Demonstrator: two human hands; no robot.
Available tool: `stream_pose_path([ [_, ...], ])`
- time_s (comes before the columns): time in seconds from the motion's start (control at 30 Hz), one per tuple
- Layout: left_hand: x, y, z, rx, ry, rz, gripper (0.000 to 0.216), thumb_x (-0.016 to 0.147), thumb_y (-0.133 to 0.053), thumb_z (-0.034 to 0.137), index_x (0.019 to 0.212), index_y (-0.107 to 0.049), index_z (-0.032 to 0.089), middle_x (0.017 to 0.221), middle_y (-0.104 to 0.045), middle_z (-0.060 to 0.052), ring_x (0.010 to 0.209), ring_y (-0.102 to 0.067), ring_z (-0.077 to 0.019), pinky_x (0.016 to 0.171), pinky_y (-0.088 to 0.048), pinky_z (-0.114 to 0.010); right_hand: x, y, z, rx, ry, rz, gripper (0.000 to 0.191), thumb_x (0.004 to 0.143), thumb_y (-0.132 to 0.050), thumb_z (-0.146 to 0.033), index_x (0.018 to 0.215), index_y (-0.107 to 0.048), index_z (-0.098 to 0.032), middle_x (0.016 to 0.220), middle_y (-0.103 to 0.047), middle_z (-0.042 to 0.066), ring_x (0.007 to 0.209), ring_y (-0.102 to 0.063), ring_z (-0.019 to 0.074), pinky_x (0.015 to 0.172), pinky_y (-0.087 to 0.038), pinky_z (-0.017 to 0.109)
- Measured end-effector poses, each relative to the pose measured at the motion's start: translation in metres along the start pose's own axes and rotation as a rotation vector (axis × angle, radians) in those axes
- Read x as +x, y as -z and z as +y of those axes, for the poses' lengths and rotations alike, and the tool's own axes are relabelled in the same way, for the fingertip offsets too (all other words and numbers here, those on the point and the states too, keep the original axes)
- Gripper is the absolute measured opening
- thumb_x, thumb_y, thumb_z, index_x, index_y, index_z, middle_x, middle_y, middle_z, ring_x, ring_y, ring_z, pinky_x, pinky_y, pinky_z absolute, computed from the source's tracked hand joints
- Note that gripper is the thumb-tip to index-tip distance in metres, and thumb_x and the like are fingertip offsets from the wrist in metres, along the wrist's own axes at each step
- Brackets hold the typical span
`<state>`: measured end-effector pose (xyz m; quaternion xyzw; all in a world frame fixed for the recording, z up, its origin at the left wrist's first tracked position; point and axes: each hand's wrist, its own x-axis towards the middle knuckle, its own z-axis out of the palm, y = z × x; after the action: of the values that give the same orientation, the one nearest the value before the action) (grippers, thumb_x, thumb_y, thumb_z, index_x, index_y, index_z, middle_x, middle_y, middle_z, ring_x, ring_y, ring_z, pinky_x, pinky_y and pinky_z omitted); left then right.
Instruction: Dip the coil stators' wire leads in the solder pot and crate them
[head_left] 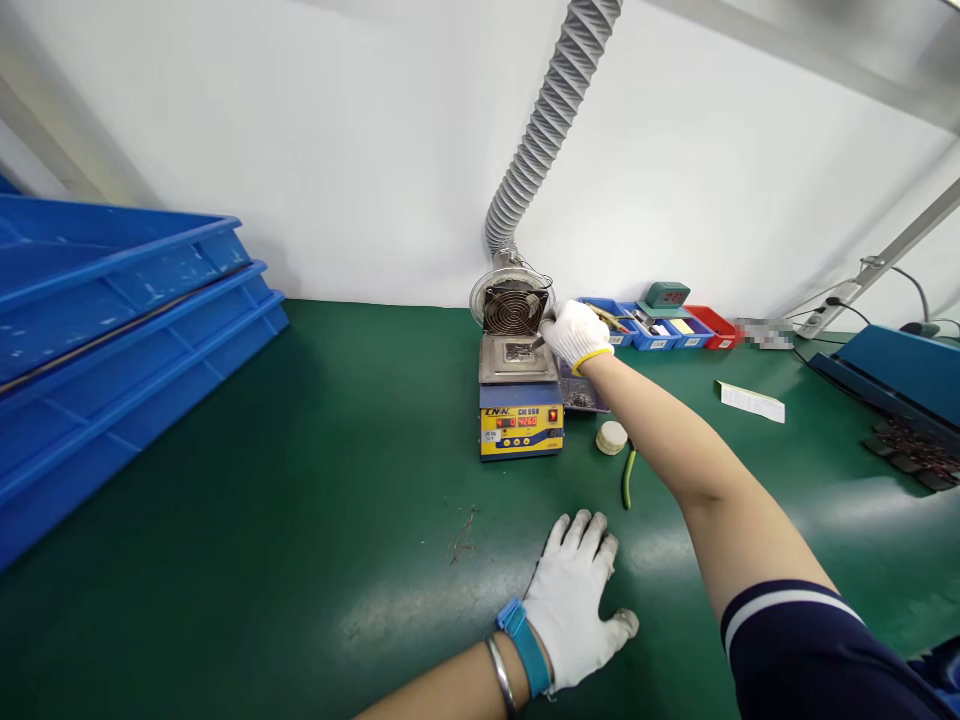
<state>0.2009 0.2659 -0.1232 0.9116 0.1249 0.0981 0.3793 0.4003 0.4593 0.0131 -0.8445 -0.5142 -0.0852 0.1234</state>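
Observation:
My left hand [571, 610], in a white glove with a blue wrist strap and a metal bangle behind it, lies flat on the green table with its fingers spread. In a yellow-cuffed white glove, my right hand [576, 334] reaches to the right rim of the solder pot [521, 420]. Its fingers are closed around a small dark, flat-ended tool [538, 343], mostly hidden by the glove. The tip is beside the square opening with shiny solder [519, 352]. Red digits are lit on the pot's yellow front panel.
A fan [517, 310] and grey duct hose [551, 115] stand behind the pot. Stacked blue crates [142, 330] fill the left. Green-handled pliers [628, 480], a round white tin [611, 437], thin wire scraps [463, 535], a paper slip [750, 402] and small bins [652, 335] lie around.

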Motion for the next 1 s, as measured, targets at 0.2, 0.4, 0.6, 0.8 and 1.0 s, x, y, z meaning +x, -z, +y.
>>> stream_pose_path([
  [0.2, -0.001, 0.001, 0.001, -0.006, 0.000, -0.007, 0.078, 0.077, -0.054, 0.066, 0.138, -0.047, 0.018, 0.153, -0.032, -0.012, 0.143, -0.023, -0.0322, 0.119, -0.011, -0.051, -0.011, -0.011, 0.016, 0.008, 0.034, -0.025, 0.025, 0.086, -0.048, -0.033, 0.094, -0.069, -0.023, 0.097, -0.070, 0.009, 0.095, -0.065, 0.0272, 0.084, -0.051, 0.038],
  [0.4, 0.000, 0.003, 0.001, 0.002, 0.002, -0.016, 0.079, 0.077, -0.055, 0.066, 0.139, -0.047, 0.017, 0.153, -0.032, -0.011, 0.143, -0.023, -0.0317, 0.120, -0.011, -0.049, -0.016, -0.011, 0.024, 0.071, 0.034, -0.003, 0.028, 0.086, -0.048, -0.034, 0.101, -0.069, -0.026, 0.104, -0.070, 0.006, 0.097, -0.064, 0.0249, 0.085, -0.050, 0.035],
  [0.6, 0.000, 0.000, 0.000, 0.020, 0.002, -0.012, 0.079, 0.078, -0.054, 0.067, 0.139, -0.047, 0.017, 0.153, -0.033, -0.012, 0.143, -0.023, -0.0313, 0.120, -0.011, -0.050, -0.025, -0.015, 0.027, 0.103, 0.012, -0.051, 0.030, 0.085, -0.047, -0.034, 0.103, -0.069, -0.027, 0.103, -0.070, 0.003, 0.098, -0.064, 0.0230, 0.082, -0.050, 0.032],
  [0.8, 0.000, -0.002, -0.001, 0.032, -0.004, 0.004, 0.078, 0.078, -0.053, 0.067, 0.138, -0.048, 0.018, 0.153, -0.033, -0.011, 0.143, -0.023, -0.0309, 0.120, -0.011, -0.050, -0.028, -0.019, 0.029, 0.223, -0.103, -0.138, 0.029, 0.082, -0.051, -0.036, 0.100, -0.071, -0.028, 0.101, -0.071, 0.002, 0.096, -0.064, 0.0212, 0.080, -0.048, 0.028],
  [1.0, -0.001, -0.002, -0.001, 0.013, -0.005, 0.006, 0.078, 0.078, -0.053, 0.067, 0.139, -0.047, 0.018, 0.153, -0.033, -0.011, 0.143, -0.023, -0.0309, 0.120, -0.011, -0.050, -0.030, -0.028, 0.033, 0.338, -0.187, -0.188, 0.026, 0.078, -0.054, -0.036, 0.091, -0.074, -0.026, 0.083, -0.072, 0.000, 0.081, -0.066, 0.0170, 0.072, -0.047, 0.024],
])
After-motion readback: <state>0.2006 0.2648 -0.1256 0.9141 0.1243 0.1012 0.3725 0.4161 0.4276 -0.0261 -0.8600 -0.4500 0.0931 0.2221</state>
